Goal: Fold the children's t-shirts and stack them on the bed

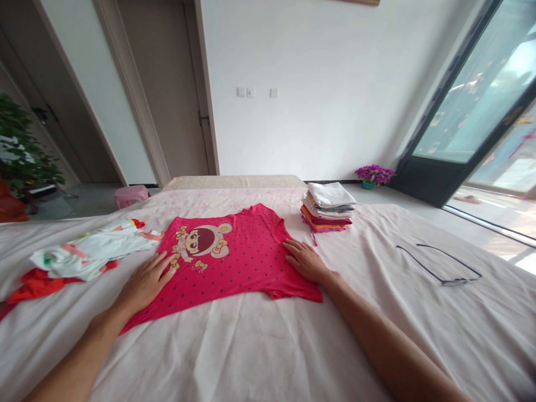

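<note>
A pink-red T-shirt (247, 257) with dark dots and a cartoon girl print lies spread flat on the light bedsheet (259, 352), its neckline towards the right. My left hand (148, 279) rests flat on the shirt's hem end, beside the print, fingers stretched out. On the neckline and shoulder end lies my right hand (305, 259), also flat with its fingers extended. Neither hand grips anything. Just beyond my right hand stands a stack of folded clothes (326, 212), a white piece on top.
Loose white and red clothes (96, 251) lie in a heap at the left. A pair of glasses (456, 279) sits on the sheet at the right. Past the sheet's far edge are a pink stool (132, 195) and a pot of purple flowers (372, 176).
</note>
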Demonstrator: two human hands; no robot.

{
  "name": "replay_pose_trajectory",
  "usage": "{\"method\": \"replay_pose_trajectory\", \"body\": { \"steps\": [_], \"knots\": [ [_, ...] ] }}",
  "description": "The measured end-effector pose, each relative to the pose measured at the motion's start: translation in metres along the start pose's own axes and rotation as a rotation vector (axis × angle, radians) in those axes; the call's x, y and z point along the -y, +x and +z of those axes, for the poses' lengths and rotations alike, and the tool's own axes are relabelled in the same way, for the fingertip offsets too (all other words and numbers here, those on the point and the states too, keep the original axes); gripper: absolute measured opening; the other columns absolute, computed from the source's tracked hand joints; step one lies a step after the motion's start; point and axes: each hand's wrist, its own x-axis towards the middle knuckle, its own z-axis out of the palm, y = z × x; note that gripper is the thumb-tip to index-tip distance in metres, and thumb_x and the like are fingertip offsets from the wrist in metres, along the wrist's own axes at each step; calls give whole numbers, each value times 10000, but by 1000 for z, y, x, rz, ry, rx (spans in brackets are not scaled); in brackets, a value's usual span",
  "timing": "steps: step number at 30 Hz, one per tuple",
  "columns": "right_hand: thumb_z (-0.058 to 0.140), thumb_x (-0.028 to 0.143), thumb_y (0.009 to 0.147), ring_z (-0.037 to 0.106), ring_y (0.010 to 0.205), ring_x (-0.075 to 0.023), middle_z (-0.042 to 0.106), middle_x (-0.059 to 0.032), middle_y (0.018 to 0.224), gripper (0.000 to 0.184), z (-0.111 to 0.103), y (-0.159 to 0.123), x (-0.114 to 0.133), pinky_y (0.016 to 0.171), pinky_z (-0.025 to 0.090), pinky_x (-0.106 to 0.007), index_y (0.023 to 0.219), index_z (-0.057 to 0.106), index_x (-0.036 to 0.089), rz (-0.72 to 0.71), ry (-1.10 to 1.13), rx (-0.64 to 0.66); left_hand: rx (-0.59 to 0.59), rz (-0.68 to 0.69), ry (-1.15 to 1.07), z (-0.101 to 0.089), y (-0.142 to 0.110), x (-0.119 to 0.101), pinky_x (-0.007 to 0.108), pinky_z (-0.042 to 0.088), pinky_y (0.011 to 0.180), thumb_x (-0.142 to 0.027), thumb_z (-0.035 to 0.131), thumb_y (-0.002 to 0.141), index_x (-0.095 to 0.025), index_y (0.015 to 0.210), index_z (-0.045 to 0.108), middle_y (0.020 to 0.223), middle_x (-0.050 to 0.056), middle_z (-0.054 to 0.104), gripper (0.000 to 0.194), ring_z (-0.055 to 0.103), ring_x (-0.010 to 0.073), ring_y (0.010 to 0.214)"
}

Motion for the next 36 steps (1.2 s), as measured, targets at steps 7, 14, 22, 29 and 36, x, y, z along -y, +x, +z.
{"method": "replay_pose_trajectory", "body": {
  "steps": [7,14,22,29,36],
  "knots": [
    [357,456,1013,386,1415,-217,431,-78,1536,529,-1,0,1,1186,246,-426,1478,448,220,-3,-9,3,6,3,3,-1,-1,0,425,310,1179,-501,298,943,-194,1418,509,1509,100,475,604,388,250,1430],
    [358,453,1011,380,1420,-216,428,-74,1539,526,-1,0,0,1187,243,-430,1474,454,222,-1,-10,-1,-6,2,5,0,0,0,428,329,1169,-505,304,935,-198,1415,516,1495,97,493,608,404,256,1420],
    [366,447,1008,378,1421,-218,423,-73,1542,524,1,1,-1,1189,241,-434,1480,447,234,1,-7,4,-8,0,8,1,0,1,417,319,1175,-503,306,936,-208,1417,514,1502,92,484,601,400,247,1423],
    [365,446,1008,380,1420,-223,424,-76,1541,523,0,0,-1,1187,244,-444,1481,446,239,3,-7,7,-16,11,4,3,0,3,423,323,1173,-512,298,939,-201,1414,516,1497,97,489,609,406,256,1418],
    [350,455,1014,373,1425,-220,426,-78,1540,526,0,0,1,1191,237,-439,1475,454,222,1,-11,7,0,10,1,2,0,2,425,315,1175,-509,293,944,-194,1418,510,1505,103,479,610,393,258,1426]
  ]
}}
